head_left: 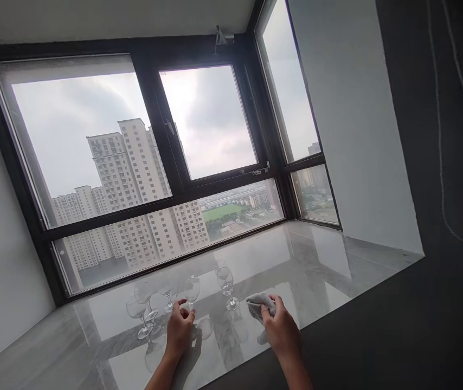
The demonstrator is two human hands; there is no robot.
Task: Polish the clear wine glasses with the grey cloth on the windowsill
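Observation:
A clear stemmed glass (192, 288) stands upright at my left hand (179, 330). The curled index finger and thumb are at its stem, and its foot is hidden behind them. In my right hand (282, 327) is a bunched grey cloth (259, 302), pinched between thumb and fingers above the glossy sill. Between the two hands, another stemmed glass (225, 284) stands apart from both. Left of my left hand, more stemmed glasses are grouped, the nearest glass (136, 310) at the front of that group.
The shiny grey stone windowsill (316, 287) reflects the glasses and window. Its front edge slants up to the right, above a dark area. A dark-framed window (182, 189) stands behind, with tall buildings outside. Pale walls flank it, and a thin cord (438, 162) hangs at right.

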